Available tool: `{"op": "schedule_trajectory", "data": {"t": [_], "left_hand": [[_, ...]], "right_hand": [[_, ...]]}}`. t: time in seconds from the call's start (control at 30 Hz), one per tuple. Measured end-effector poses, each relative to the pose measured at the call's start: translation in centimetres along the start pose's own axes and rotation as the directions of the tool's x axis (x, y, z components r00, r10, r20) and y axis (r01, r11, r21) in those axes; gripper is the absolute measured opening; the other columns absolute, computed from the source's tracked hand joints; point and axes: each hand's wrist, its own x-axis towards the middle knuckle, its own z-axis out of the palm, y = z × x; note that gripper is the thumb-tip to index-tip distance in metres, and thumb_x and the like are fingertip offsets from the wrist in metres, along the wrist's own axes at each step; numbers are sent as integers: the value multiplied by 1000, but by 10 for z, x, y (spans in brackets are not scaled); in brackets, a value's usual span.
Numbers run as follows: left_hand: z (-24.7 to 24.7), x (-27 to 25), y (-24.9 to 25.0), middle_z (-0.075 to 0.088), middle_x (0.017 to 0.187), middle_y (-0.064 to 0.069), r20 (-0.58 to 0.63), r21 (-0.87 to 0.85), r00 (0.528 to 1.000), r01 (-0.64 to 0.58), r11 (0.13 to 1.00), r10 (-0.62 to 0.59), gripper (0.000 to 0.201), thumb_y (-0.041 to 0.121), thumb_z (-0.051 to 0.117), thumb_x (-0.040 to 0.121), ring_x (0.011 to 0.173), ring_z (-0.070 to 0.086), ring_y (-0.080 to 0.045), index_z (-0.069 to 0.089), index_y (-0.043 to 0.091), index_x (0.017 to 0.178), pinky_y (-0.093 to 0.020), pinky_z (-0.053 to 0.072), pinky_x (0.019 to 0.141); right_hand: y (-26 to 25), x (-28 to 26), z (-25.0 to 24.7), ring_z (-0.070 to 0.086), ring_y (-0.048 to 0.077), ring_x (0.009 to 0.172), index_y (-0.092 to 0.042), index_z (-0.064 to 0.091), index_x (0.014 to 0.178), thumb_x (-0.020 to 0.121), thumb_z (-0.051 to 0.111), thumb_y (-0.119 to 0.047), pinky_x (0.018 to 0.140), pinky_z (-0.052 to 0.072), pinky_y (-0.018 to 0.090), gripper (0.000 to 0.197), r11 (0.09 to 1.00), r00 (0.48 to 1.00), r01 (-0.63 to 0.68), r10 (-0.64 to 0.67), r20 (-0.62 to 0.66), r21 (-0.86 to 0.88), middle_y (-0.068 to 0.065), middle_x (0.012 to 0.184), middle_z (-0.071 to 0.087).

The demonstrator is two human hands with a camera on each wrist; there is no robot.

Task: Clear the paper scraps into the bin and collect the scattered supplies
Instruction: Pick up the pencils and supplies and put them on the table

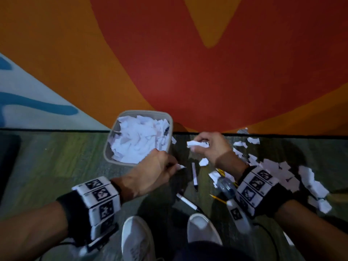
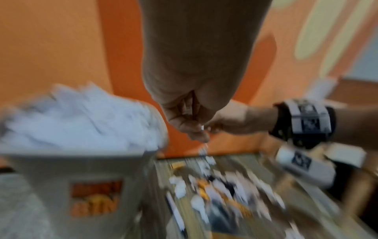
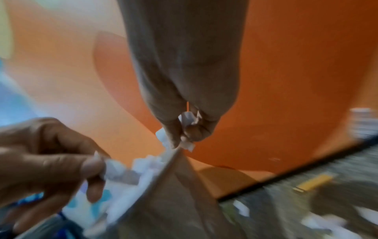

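Scraps (image 1: 197, 144) bunched inside right hand's (image 1: 212, 147) curled fingers (image 1: 202, 137).

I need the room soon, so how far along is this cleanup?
Roughly halfway. Done: the bin is heaped with scraps. In hand: the right hand grips a crumpled wad; the left hand pinches a small scrap. Left: loose scraps, two pens, a pencil on the floor.

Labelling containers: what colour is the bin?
Grey bin, with an orange label on its side; the left wrist view shows the label best.
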Motion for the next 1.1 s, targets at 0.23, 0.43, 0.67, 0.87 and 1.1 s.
{"op": "schedule_trajectory", "data": {"t": [0.23, 0.43, 0.67, 0.87, 1.1], "left_hand": [[-83, -14, -41, 69, 55, 4, -271, -119, 935, 203, 972, -229, 25, 10, 61, 95, 43, 61, 0, 73, 8, 73, -8, 40, 47], [-86, -9, -78, 77, 83, -3, -244, -141, 915, 295, 945, -322, 23, 17, 64, 96, 46, 60, 7, 71, 5, 115, -4, 42, 46], [-91, -9, -78, 73, 84, 4, -313, -166, 887, 301, 939, -339, 35, 18, 63, 97, 53, 66, 1, 62, 7, 130, -10, 48, 49], [-89, 5, -43, 72, 109, 8, -315, -207, 922, 167, 964, -227, 39, 33, 64, 95, 70, 69, 2, 62, 19, 131, -15, 52, 60], [-67, 19, 13, 71, 111, 14, -170, -234, 985, -16, 972, -25, 45, 41, 64, 93, 101, 64, 4, 57, 30, 136, -13, 46, 88]], "right_hand": [[-89, 49, 41, 59, 14, 84, -26, 73, 93, 76, 82, -24, 74, 43, 22, 19, 992, 989, 123, -120, 87, -32, -4, 97, 71], [-122, 64, 71, 69, 17, 75, -26, 70, 112, 77, 83, -16, 60, 58, 27, 39, 989, 970, 132, -116, 212, -62, 1, 102, 69], [-114, 60, 46, 67, 18, 95, -26, 56, 134, 81, 75, -3, 72, 61, 29, 61, 989, 974, 92, -65, 218, -112, -1, 118, 59], [-119, 38, 7, 67, 10, 90, -25, 58, 133, 81, 77, -9, 78, 57, 22, 57, 983, 980, 135, -114, 164, -123, -5, 112, 64], [-63, -20, -69, 67, 12, 82, -26, 62, 126, 82, 74, -20, 82, 53, 29, 46, 942, 977, 112, -47, 206, -317, 0, 102, 69]]}}
